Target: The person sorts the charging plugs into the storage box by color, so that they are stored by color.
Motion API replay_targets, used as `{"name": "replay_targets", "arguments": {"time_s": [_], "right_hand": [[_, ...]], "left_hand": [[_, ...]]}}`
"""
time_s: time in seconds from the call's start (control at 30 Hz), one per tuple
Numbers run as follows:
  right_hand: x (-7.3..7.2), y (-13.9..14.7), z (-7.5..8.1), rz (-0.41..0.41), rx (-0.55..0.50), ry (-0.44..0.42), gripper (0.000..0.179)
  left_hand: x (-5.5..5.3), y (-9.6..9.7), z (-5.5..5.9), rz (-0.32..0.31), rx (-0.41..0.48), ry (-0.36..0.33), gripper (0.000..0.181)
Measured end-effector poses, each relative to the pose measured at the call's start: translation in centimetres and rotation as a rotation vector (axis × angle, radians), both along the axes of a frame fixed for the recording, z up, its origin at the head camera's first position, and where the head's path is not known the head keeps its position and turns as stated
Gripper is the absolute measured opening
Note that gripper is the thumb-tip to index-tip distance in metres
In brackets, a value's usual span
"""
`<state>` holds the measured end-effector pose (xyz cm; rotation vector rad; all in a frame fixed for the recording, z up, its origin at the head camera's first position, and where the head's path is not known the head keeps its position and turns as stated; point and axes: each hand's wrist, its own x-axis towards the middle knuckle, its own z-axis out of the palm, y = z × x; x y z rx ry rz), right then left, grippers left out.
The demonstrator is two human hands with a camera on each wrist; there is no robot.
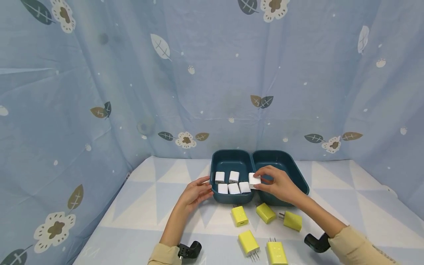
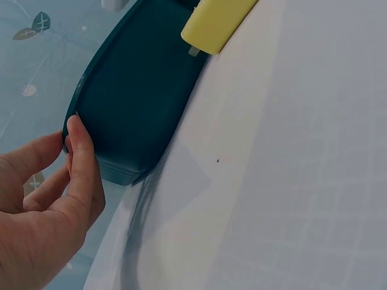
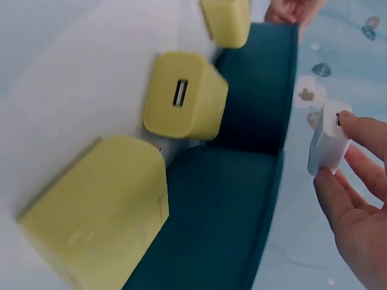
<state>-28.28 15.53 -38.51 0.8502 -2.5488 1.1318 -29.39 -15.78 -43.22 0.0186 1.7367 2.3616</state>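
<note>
While five white chargers already lie in the left bin of a twin teal tray, the right hand pinches a sixth white charger between thumb and fingertips, holding it just above the divider between the two bins. By the look of it, the sorting of white chargers is at its last piece; the next move would seem to call for carrying this one slightly left, lowering it beside the others and letting go. That arm reaches forward over the yellow chargers lying on the table in front of the tray, its wrist slightly raised. At the tray's left wall the left hand rests with straight, relaxed fingers touching the rim, apparently steadying it and grasping nothing, its forearm stretched out low above the table.
</note>
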Motion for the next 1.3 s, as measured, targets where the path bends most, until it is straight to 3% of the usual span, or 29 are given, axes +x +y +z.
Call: {"name": "replay_targets", "arguments": {"time_s": [0.67,0.97,1.3], "right_hand": [[-6.5,-3.2,0.5,-0.083,0.17,0.02,0.023],[-7.8,-4.2,-0.3,-0.094,0.291,0.034,0.025],[-8.2,-5.0,-0.6,-0.174,0.397,0.027,0.024]], "left_hand": [[0.0,0.0,0.0,0.002,-0.004,0.019,0.047],[0.2,0.0,-0.2,0.001,-0.001,0.015,0.048],[0.3,0.0,-0.1,-0.014,0.001,0.038,0.048]]}}
